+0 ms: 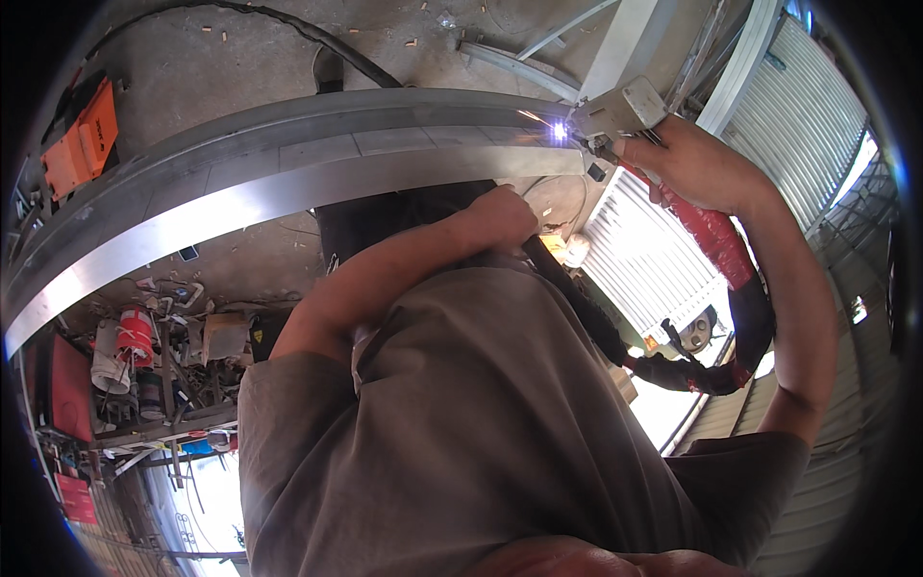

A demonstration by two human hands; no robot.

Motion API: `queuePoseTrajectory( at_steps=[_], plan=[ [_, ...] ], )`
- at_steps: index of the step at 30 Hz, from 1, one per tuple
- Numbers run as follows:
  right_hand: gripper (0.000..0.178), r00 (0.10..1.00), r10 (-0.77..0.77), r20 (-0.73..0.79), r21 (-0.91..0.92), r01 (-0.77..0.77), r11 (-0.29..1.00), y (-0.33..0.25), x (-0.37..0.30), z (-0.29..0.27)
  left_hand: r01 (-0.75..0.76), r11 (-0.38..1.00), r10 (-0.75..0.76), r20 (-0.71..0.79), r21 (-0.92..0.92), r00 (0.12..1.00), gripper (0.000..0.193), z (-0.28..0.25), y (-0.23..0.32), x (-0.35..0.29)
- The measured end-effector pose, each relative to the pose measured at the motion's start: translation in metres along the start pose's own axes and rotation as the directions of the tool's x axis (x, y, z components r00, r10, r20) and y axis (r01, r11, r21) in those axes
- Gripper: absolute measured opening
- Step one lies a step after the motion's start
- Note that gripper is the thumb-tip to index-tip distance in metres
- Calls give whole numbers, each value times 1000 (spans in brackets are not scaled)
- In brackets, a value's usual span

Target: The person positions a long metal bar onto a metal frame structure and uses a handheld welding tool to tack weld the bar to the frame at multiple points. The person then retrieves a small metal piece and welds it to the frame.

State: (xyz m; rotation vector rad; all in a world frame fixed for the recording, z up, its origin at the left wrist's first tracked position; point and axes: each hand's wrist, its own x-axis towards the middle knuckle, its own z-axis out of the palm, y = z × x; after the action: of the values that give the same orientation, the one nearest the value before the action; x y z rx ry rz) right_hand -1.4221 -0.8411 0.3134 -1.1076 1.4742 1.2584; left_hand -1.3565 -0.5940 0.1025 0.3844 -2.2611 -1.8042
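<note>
At the right end of the metalwork: boxy silver-grey metal torch (623, 108), gripped closely in the right hand (707, 168), with a white-violet spark (561, 130) just beside the nozzle end; by judgement, hard and stiff in the head, moderately heavy, with additional pull from the thick hose wrapped in red and black (711, 236); best to take hold behind the head, well away from the hot tip, and to let the hose hang without twist; perhaps a little slippery for a damp palm; in look, angular with rounded corners, pale and rather dull.

At the spark, and running away to the left: long silver-grey metal beam (317, 185), bright on the near face, duller inside, curved-looking in this wide view; probably heavy and rigid, better held by both long edges, with care for heat and sharp borders.

Near the waist: left hand (507, 219), knuckles up, with fingers mostly hidden; cannot tell whether spread or closed on something.

Farther out: orange box-shaped case (82, 139) at the left; dark shoe (328, 69) beyond the beam; white ribbed panel (649, 245) below the torch.
</note>
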Motion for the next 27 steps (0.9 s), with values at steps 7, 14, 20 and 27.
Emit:
queuePoseTrajectory(
  at_steps=[7, 14, 20, 27],
  plan=[
    [46, 998, -58, -2, 13, 58, 998, -5, 1, 2, -10, 1000, 11, -8, 13, 1000, 35, 3, -1, 0],
    [45, 996, -89, -30, 10, 89, 996, -4, 0, 4, -19, 1000, 18, -43, -10, 999, 35, 9, -3, 1],
    [44, 999, -38, -23, -5, 38, 999, -8, -3, 5, -33, 999, 34, -67, 13, 997, 34, 14, -3, 0],
    [45, 1000, -11, 17, 29, 10, 1000, -7, -3, 3, -39, 999, 38, -84, -7, 996, 33, 10, -1, -1]
  ],
)
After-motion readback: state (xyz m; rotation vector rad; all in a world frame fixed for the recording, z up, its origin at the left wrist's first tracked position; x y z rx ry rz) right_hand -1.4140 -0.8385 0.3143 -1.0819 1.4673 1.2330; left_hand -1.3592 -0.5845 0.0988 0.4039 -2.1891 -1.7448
